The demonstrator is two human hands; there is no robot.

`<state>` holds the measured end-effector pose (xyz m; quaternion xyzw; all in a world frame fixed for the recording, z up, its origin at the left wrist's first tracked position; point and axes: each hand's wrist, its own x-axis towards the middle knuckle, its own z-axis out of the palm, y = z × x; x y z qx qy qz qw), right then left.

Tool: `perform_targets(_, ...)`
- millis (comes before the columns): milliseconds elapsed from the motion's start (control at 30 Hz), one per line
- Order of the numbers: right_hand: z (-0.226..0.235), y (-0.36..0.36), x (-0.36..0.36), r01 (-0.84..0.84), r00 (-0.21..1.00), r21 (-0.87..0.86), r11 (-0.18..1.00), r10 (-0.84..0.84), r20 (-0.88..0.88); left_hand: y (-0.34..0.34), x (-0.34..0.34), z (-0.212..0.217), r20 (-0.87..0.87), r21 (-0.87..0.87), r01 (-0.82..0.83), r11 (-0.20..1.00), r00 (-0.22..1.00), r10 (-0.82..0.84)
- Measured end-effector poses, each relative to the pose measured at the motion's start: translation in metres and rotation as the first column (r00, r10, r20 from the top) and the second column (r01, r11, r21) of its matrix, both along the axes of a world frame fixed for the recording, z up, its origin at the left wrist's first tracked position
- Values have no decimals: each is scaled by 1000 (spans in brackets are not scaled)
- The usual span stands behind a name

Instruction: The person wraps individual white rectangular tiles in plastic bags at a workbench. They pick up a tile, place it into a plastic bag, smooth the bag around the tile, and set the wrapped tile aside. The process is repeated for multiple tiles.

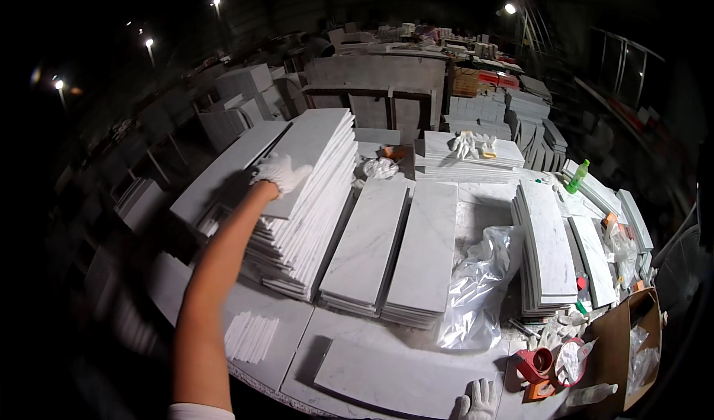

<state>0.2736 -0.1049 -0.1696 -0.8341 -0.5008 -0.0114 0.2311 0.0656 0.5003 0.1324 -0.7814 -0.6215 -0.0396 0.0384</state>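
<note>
My left hand (281, 173), in a white knitted glove, reaches far forward onto the left edge of the top white marble slab (316, 141) of a tall stack. Its thumb is spread out over that slab; the other fingers lie near the edge, partly hard to make out. At the lower rim, my right hand (480, 401), also gloved, rests with fingers apart by the right end of a single grey-veined slab (394, 375) lying flat on the table. Thin white strips (251, 337) lie in a bundle left of that slab.
Lower slab stacks (364, 245) stand mid-table, with crumpled clear plastic (482, 290) beside them. Right of it are another stack (545, 241), a green bottle (578, 176), red tape rolls (534, 363) and an open cardboard box (625, 345). Loose gloves (474, 145) top a rear stack.
</note>
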Motion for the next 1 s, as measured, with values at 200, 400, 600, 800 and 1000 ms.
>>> perform_targets(200, 7, 1, 0, 65, 997, -103, 993, -68, -30, 73, 104, -54, -333, 230, -148, 962, 917, 221)
perform_targets(400, 13, 5, -1, 72, 986, -122, 990, -89, -140, 99, 112, -74, -472, 269, -95, 958, 855, 217)
perform_targets(600, 4, 5, 2, 53, 989, -30, 998, -57, -136, 100, 72, -21, -122, 352, 41, 935, 992, 2)
perform_targets(800, -2, -3, 3, 78, 983, -28, 997, -81, -164, 62, 6, 81, -148, 302, 209, 930, 974, -171)
perform_targets(1000, -18, -9, 3, 137, 988, -1, 991, -137, -69, -134, -5, 84, 409, -28, 584, 811, 747, -524)
